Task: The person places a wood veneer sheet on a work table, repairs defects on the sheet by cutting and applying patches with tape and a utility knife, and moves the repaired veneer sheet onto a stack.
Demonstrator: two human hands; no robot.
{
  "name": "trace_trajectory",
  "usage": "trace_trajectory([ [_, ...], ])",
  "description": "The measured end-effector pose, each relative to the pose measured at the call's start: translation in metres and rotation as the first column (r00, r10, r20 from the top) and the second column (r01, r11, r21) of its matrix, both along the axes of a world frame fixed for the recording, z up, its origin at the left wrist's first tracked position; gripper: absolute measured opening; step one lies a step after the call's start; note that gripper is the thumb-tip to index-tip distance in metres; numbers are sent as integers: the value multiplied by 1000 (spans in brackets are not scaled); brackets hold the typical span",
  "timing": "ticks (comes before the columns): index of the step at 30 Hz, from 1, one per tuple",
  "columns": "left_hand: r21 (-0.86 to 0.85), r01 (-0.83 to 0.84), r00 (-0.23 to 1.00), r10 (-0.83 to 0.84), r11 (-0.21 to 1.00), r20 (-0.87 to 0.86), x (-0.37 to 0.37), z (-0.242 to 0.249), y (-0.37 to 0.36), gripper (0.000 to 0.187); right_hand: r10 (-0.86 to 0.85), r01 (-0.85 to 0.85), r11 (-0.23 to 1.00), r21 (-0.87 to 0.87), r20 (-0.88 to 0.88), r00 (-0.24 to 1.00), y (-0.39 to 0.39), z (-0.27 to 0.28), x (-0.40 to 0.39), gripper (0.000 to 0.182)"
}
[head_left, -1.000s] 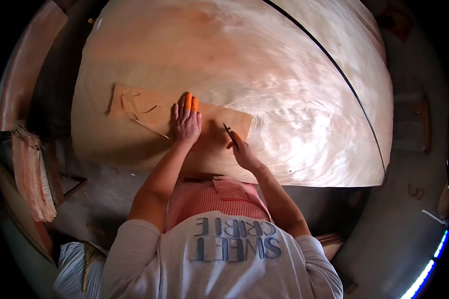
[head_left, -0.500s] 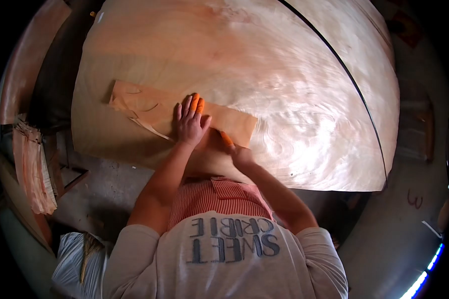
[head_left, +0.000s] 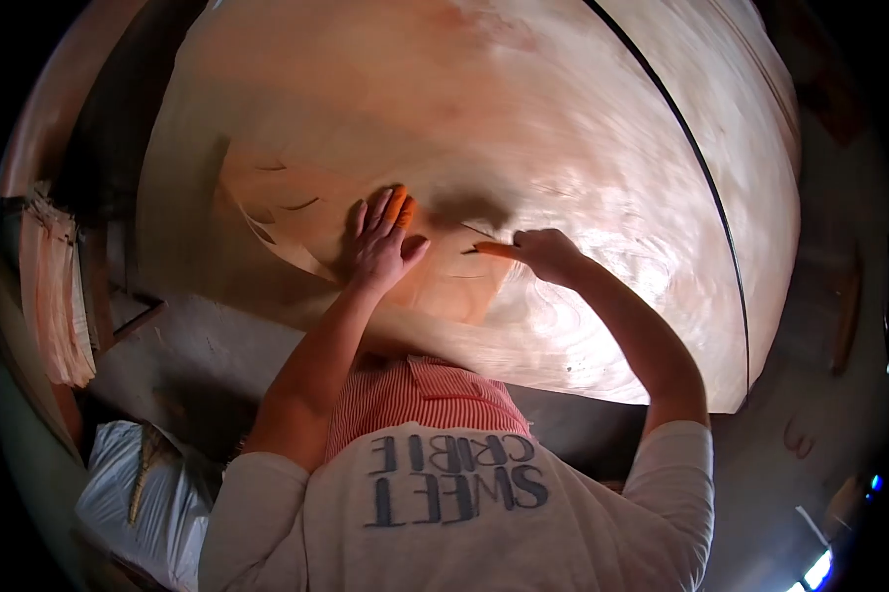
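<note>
A thin, orange-tinted sheet of wood veneer (head_left: pixel 296 217) lies on a much larger pale veneer sheet (head_left: pixel 316 109). Curved slits or splits show near its left end. My left hand (head_left: pixel 383 245) is pressed flat on the smaller piece, fingers spread, with orange covers on two fingers. To its right, my right hand (head_left: pixel 551 257) is closed around a slim knife (head_left: pixel 471 250), whose dark tip points left over the piece's right part. Whether the orange length behind the tip is a handle or a covered finger is hard to tell.
A black strap-like line (head_left: pixel 686 138) curves across the large sheet's right side. At the left hangs a bundle of veneer strips (head_left: pixel 55 296). A white plastic sack (head_left: pixel 144 503) stands at lower left. Dark floor borders the sheet's near edge.
My right hand has moved up and to the right, away from my body, with the knife now pointing left. My left hand stays flat in nearly the same place.
</note>
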State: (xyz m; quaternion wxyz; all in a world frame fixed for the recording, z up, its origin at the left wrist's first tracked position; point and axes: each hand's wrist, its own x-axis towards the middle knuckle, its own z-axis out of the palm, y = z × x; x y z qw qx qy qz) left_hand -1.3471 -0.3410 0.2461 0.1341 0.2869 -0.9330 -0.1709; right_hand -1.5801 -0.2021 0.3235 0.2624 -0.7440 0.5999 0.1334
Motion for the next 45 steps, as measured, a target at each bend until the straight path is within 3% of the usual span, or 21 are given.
trace_trajectory([
  [1, 9, 0, 1000, 0, 1000, 11, 0, 2, -1, 62, 3, -2, 999, 40, -10, 1000, -18, -2, 8, 73],
  [4, 22, 1, 999, -1, 1000, -32, 1, 3, -2, 62, 100, -94, 973, -212, 18, 995, -52, -25, 21, 72],
  [7, 27, -2, 999, 3, 1000, -40, 2, 0, -3, 61, 143, -146, 985, -89, -46, 989, -63, -21, 25, 76],
  [10, 27, 4, 998, -2, 1000, -63, 4, -2, -1, 61, -184, 184, 980, 77, -7, 983, -36, -15, 22, 73],
  [12, 19, 0, 998, 1, 1000, -67, 3, 0, 0, 58, -324, 322, 946, 45, 47, 945, -3, -23, 17, 70],
  [14, 1, 6, 998, -6, 1000, -58, 4, 4, 1, 53, -375, 375, 927, -8, 12, 927, 11, -26, 21, 68],
  [17, -101, 427, 904, -426, 899, 26, -3, -16, 8, 42, -435, 435, 899, -59, 3, 900, 26, -35, 28, 64],
  [19, -64, 388, 916, -393, 919, -85, -4, -8, 12, 37, -482, 481, 872, -89, 11, 876, 33, -43, 34, 57],
  [20, -43, 369, 918, -371, 929, -138, -4, -6, 14, 35, -473, 472, 881, -31, -94, 876, 42, -46, 40, 42],
  [22, -23, 394, 916, -394, 919, -71, -2, -10, 12, 44, -712, 714, 700, 13, -68, 699, 61, -45, 73, 26],
  [24, -28, 388, 917, -389, 921, -90, -3, -10, 13, 44, -881, 882, 471, 20, 58, 469, 87, -47, 113, 31],
  [26, -31, 386, 917, -387, 922, -94, -4, -6, 13, 43, -983, 978, 185, 100, 28, 183, 108, -66, 150, 39],
  [28, -26, 388, 917, -388, 921, -89, -6, -2, 13, 43, -987, 981, 144, 133, 97, 132, 114, -70, 169, 47],
  [29, -20, 397, 915, -397, 918, -77, -6, -3, 13, 43, -971, 989, 72, 128, 236, 40, 118, -78, 173, 47],
  [33, -25, 398, 915, -398, 917, -59, -8, -4, 14, 42, -836, 1000, 2, -26, 548, 16, 114, -55, 159, 38],
  [34, -28, 400, 915, -401, 916, -53, -9, -2, 14, 42, -827, 990, 6, -139, 557, 84, 110, -55, 147, 31],
  [36, -35, 404, 913, -405, 914, -41, -8, 0, 15, 41, -835, 994, -100, -48, 547, -57, 96, -49, 122, 26],
  [38, -48, 404, 913, -406, 913, -36, -8, -2, 15, 40, -796, 924, -50, -379, 574, 193, 77, -58, 97, 26],
  [39, -62, 409, 911, -411, 910, -26, -9, -1, 14, 41, -775, 927, -69, -369, 605, 183, 67, -59, 90, 27],
  [44, -73, 395, 914, -400, 916, -66, -7, -12, 14, 43, -847, 961, 158, -227, 470, 250, 55, -62, 71, 21],
  [45, -76, 324, 941, -329, 943, -73, -7, -11, 15, 44, -845, 959, 201, -198, 461, 272, 54, -48, 71, 18],
])
